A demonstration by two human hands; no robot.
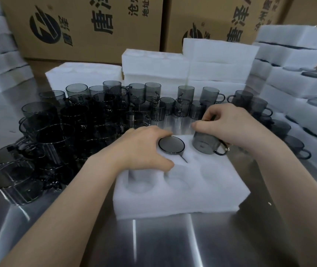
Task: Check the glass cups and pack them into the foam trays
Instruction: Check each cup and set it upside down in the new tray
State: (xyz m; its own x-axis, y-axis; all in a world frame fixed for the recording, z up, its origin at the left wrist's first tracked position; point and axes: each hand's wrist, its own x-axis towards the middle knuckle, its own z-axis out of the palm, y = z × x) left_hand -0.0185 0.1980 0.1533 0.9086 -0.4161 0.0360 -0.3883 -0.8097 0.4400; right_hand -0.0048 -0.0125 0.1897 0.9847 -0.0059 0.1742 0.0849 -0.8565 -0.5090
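Note:
A white foam tray [180, 197] with round wells lies on the steel table in front of me. One smoked-grey glass cup [171, 145] sits sunk in a far well, only its rim showing. My left hand [144, 149] rests on the tray beside that cup, fingers curled against its rim. My right hand [230, 126] grips a second grey cup [206, 144] from above, its base partly in the far right well, handle pointing right. Many loose grey cups [67, 128] crowd the table to the left and behind.
Stacks of white foam trays [217, 60] stand behind the cups, and more trays with packed cups [308, 105] lie at the right. Cardboard boxes [88, 26] line the back. Bare steel table [153, 243] stretches toward me.

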